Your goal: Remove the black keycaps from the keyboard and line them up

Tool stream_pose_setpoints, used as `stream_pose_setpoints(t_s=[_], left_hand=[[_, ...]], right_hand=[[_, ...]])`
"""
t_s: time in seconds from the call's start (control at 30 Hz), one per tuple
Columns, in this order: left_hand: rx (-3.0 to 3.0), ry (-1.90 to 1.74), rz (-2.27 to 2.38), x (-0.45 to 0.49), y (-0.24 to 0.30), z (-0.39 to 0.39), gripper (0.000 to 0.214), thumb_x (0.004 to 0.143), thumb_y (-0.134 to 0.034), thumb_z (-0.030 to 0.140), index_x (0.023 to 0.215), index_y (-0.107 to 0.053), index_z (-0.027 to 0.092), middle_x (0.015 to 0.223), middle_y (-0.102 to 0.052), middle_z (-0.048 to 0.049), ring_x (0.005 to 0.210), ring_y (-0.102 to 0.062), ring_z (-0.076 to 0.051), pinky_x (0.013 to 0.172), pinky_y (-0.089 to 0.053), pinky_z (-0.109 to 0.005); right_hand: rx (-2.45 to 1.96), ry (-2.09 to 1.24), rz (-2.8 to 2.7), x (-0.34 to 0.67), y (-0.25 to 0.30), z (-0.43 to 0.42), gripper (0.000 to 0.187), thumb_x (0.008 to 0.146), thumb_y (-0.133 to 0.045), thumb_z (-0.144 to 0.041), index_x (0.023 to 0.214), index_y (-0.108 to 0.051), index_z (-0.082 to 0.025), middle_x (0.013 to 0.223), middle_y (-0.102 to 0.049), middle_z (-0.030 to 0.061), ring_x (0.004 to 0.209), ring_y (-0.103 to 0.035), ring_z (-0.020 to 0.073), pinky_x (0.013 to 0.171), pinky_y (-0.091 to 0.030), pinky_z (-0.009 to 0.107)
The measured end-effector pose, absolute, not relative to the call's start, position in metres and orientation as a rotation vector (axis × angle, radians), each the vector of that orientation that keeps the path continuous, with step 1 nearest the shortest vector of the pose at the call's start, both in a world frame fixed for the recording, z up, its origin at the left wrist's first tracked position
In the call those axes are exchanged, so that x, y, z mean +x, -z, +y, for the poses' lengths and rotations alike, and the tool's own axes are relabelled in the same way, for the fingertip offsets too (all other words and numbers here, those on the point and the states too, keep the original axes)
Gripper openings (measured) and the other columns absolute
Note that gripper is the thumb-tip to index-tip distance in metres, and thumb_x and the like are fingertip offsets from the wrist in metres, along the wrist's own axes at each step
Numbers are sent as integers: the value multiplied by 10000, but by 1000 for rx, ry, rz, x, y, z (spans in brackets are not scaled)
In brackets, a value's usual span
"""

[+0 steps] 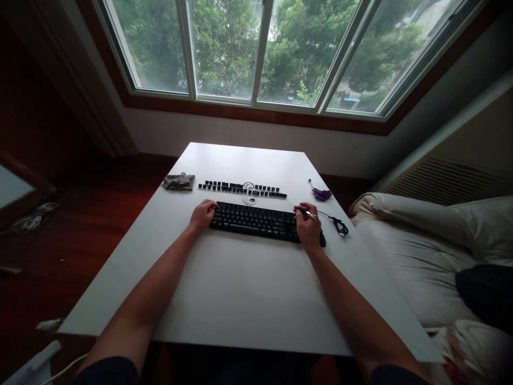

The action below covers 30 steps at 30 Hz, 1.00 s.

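Observation:
A black keyboard [256, 220] lies across the middle of a white table [240, 289]. My left hand [203, 214] rests on the keyboard's left end with its fingers curled over the edge. My right hand [308, 224] sits on the keyboard's right end, closed on a thin metal tool [309, 214] that points toward the keys. Behind the keyboard runs a row of loose black keycaps [240, 187]. A wire keycap puller [249, 200] lies between that row and the keyboard.
A crumpled grey cloth [178, 182] lies at the table's back left. A purple item [321, 193] and a black cable [339, 224] sit at the right. A white sofa [420, 251] adjoins the table's right side. Windows span the far wall.

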<state>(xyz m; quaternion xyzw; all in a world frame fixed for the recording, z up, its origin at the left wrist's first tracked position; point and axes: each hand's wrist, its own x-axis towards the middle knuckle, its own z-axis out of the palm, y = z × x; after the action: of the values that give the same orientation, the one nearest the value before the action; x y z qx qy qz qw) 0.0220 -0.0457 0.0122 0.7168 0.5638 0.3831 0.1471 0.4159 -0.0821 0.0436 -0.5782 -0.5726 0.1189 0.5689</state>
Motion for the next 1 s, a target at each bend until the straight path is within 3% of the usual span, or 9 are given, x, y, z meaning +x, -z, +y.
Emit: stream_pose_setpoints(t_s=[0.13, 0.27, 0.43, 0.6, 0.73, 0.83, 1.0], left_hand=[[2056, -1086, 1654, 20, -10, -43, 218, 842, -531, 183, 924, -730, 218, 1002, -666, -41, 804, -618, -171, 795, -500, -315], [2053, -1074, 1613, 16, -9, -41, 217, 820, -530, 173, 898, -728, 212, 941, -663, -34, 790, -598, -171, 761, -483, -308], [2018, -1053, 1575, 12, -9, -40, 226, 786, -512, 154, 842, -724, 208, 908, -676, -25, 775, -594, -167, 740, -480, -297], [2049, -1031, 1582, 9, -11, -40, 218, 776, -518, 155, 832, -722, 209, 899, -687, -27, 771, -591, -169, 739, -478, -299], [2083, -1011, 1572, 7, -12, -40, 183, 775, -533, 173, 825, -705, 210, 877, -685, -25, 757, -586, -168, 721, -470, -299], [2084, -996, 1533, 7, -13, -41, 167, 785, -542, 194, 852, -694, 212, 878, -685, -21, 781, -596, -172, 719, -473, -296], [2084, -973, 1503, 7, -16, -41, 136, 820, -565, 246, 864, -688, 209, 888, -689, -23, 797, -607, -174, 720, -477, -295]], right_hand=[[-1237, -527, -1501, 368, -50, -81, 360, 932, -553, -439, 1204, -595, -207, 898, -740, 67, 773, -701, 198, 763, -554, 343], [-1124, -705, -1617, 325, -59, -66, 360, 924, -564, -454, 1186, -634, -218, 816, -716, 31, 716, -665, 169, 708, -531, 295], [-1031, -821, -1704, 266, -66, -36, 380, 978, -445, -461, 1132, -686, -212, 719, -615, 2, 673, -595, 142, 672, -495, 258], [-979, -916, -1703, 220, -60, -6, 366, 966, -439, -443, 1021, -701, -194, 915, -641, 50, 796, -622, 146, 637, -501, 228], [-973, -1053, -1649, 206, -54, 6, 387, 968, -434, -421, 1237, -612, -207, 738, -633, -10, 570, -575, 113, 553, -469, 220], [-1014, -1037, -1649, 203, -47, 3, 411, 932, -508, -374, 1320, -542, -245, 750, -676, -37, 469, -518, 89, 518, -444, 211], [-940, -1133, -1595, 202, -32, -1, 241, 921, -487, -367, 1092, -605, -244, 916, -723, 3, 516, -589, 93, 517, -468, 216]])
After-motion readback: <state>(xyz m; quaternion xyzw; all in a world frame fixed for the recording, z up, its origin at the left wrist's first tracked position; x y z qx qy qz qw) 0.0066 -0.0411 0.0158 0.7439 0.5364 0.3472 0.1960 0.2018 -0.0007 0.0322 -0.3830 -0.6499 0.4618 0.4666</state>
